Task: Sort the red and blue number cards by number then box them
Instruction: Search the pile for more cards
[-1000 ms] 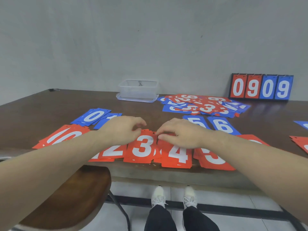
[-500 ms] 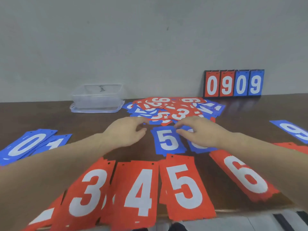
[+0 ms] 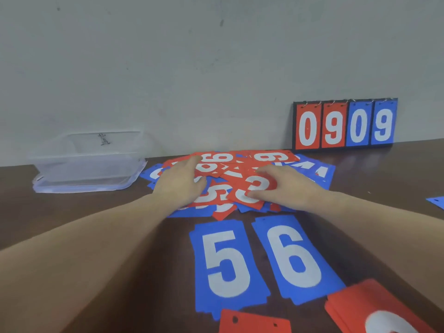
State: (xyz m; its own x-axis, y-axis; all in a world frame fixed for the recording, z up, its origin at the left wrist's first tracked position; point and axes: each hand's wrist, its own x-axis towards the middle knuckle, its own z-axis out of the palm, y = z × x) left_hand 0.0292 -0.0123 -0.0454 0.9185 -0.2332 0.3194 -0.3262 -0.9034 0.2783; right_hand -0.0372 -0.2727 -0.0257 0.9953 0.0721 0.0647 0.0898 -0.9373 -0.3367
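A loose pile of red and blue number cards lies on the brown table at mid depth. My left hand rests flat on the pile's left part, fingers stretched toward a red 9. My right hand lies on the pile's right part, its thumb and index finger spread along the edges of a red 3 card. Nearer to me a blue 5 card and a blue 6 card lie side by side. The clear plastic box stands at the back left with nothing visible inside.
A flip scoreboard showing 0 9 0 9 leans against the wall at the back right. Red cards and another red card poke in at the bottom edge. A blue card lies at the far right.
Both hands have left the near row of red cards and reached forward past the blue 5 and 6 onto the mixed pile. The view has lifted and moved closer to the pile.
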